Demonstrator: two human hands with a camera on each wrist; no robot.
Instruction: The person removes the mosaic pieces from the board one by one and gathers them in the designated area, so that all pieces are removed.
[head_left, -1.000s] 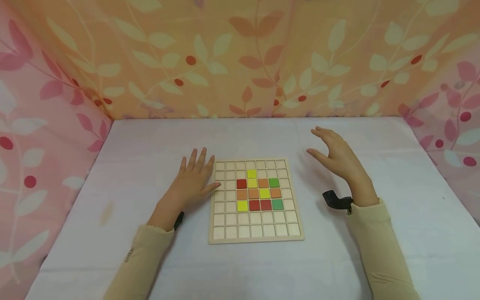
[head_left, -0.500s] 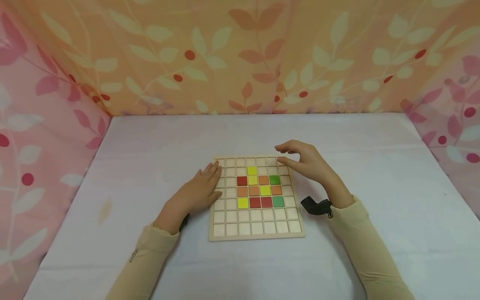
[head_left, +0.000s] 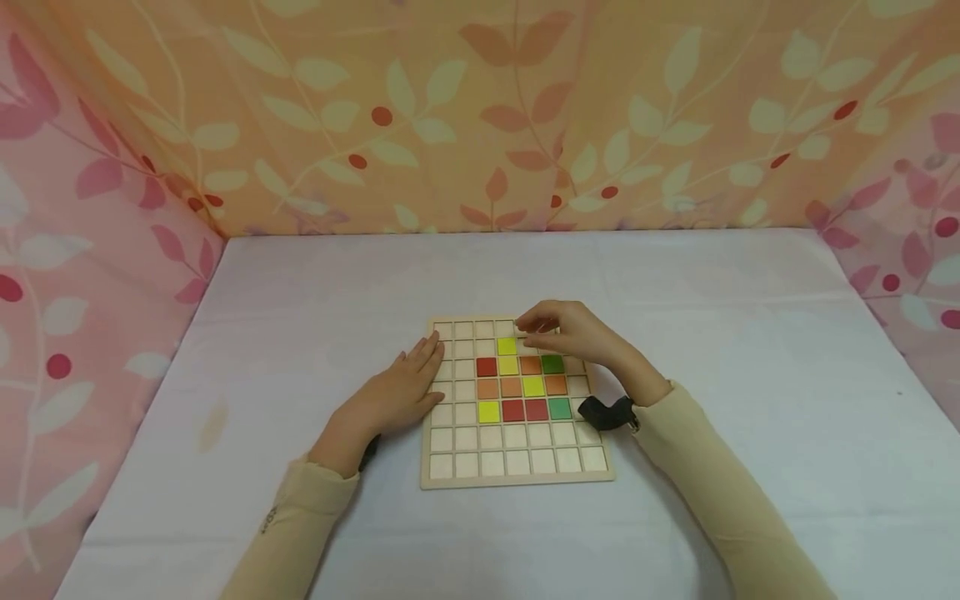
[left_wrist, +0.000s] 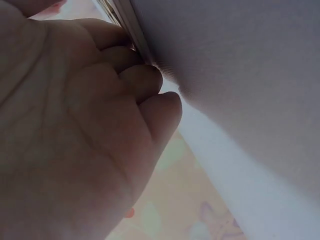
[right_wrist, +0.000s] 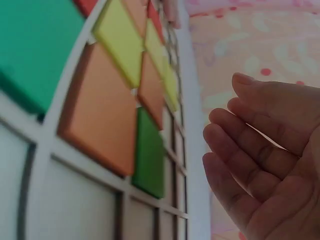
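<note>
A wooden grid board (head_left: 517, 481) lies flat on the white cloth, with several coloured square tiles in its middle cells. A yellow tile (head_left: 507, 346) tops the group; a red tile (head_left: 487, 367), an orange tile (head_left: 556, 384) and a green tile (head_left: 552, 364) are among those below it. My left hand (head_left: 390, 392) rests along the board's left edge, fingertips on the rim. My right hand (head_left: 573, 332) hovers over the upper right cells, fingers loosely bent and thumb apart. In the right wrist view that palm (right_wrist: 285, 195) holds nothing; the green tile (right_wrist: 149, 155) sits nearby in its cell.
White cloth (head_left: 300, 283) covers the table around the board. Orange leaf-patterned fabric (head_left: 630, 108) stands behind it, with pink fabric (head_left: 45, 250) at the sides. A black wrist mount (head_left: 606, 413) on my right arm overlaps the board's right edge in the head view.
My right hand has come in from the right and is now over the board's upper right. My left hand has shifted slightly right and down, settling its fingers on the left edge.
</note>
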